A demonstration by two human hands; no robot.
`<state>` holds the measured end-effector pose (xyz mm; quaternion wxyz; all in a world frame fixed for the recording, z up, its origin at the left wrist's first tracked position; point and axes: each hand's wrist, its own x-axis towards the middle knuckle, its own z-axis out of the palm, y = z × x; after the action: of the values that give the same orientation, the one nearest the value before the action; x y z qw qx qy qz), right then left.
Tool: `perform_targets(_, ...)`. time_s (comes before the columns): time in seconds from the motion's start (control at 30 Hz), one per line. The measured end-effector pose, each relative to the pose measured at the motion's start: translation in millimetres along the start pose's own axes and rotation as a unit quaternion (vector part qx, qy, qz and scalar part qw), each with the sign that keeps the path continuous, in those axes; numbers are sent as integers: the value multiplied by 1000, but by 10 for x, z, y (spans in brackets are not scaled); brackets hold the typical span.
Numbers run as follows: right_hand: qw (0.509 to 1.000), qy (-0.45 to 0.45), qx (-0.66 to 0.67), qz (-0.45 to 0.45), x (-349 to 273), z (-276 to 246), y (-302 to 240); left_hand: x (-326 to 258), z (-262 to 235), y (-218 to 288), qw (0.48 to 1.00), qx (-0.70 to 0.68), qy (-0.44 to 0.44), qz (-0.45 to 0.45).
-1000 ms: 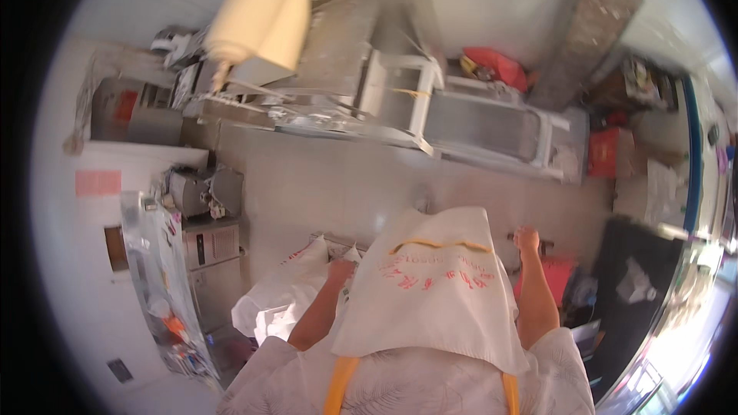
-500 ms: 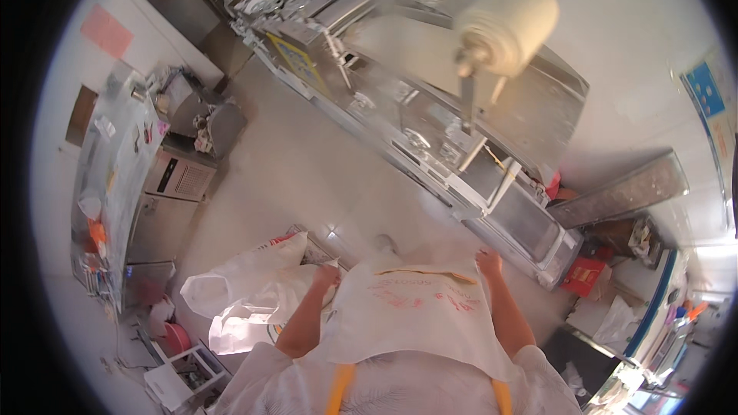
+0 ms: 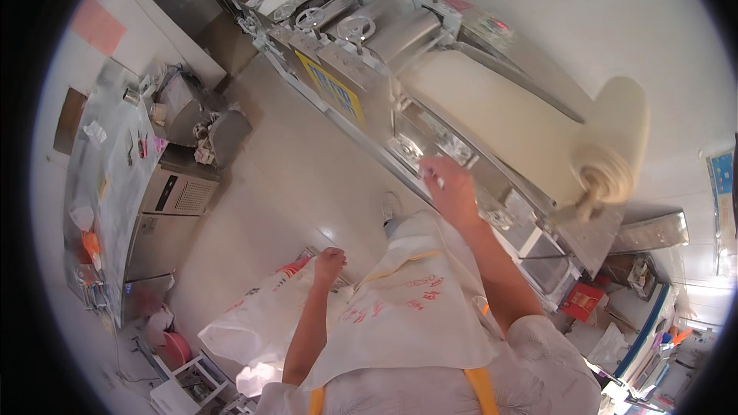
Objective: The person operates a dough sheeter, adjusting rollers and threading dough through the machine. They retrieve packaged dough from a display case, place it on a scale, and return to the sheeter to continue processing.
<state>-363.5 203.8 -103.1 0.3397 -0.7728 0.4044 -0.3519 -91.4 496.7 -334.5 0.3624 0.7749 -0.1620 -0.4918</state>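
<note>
My right hand is stretched forward at the side of a long metal dough-rolling machine, close to its control panel. Its fingers are curled and slightly blurred, and whether they touch the panel is hidden. On the machine's belt lies a pale dough sheet, with a thick dough roll wound on a rod at its right end. My left hand hangs low beside my white apron, fingers curled in with nothing visible in them. Next to it, a white sack lies on the floor.
A steel worktable with small tools runs along the left, above a metal cabinet. A pink basin and a white rack stand at lower left. A red box sits at right, near a blue-edged table.
My right hand has risen from beside the apron to the machine's panel. The machine and dough roll have shifted in view as I moved. My left hand has come away from the sack.
</note>
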Motion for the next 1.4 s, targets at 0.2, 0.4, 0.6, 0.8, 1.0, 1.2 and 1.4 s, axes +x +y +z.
perform_targets(0.2,993,74,-43,79,1848,238,614,459,-386,910,997,63,2,42)
perform_targets(0.4,968,-79,-152,183,2522,457,994,932,-682,1627,999,23,-7,36)
perform_targets(0.6,951,-62,-135,270,2640,596,831,1609,-927,1979,995,74,-48,35)
perform_targets(0.8,918,-57,-241,311,2800,650,722,2436,-1063,2539,981,122,-136,66)
perform_targets(1.0,921,94,-146,349,2601,563,657,2913,-1584,3692,984,11,-71,163)
perform_targets(1.2,876,288,28,385,2357,928,101,3832,-1908,6262,874,80,-7,478)
perform_targets(1.4,858,393,16,331,2440,1671,-61,5732,-1072,7181,808,390,-9,442)
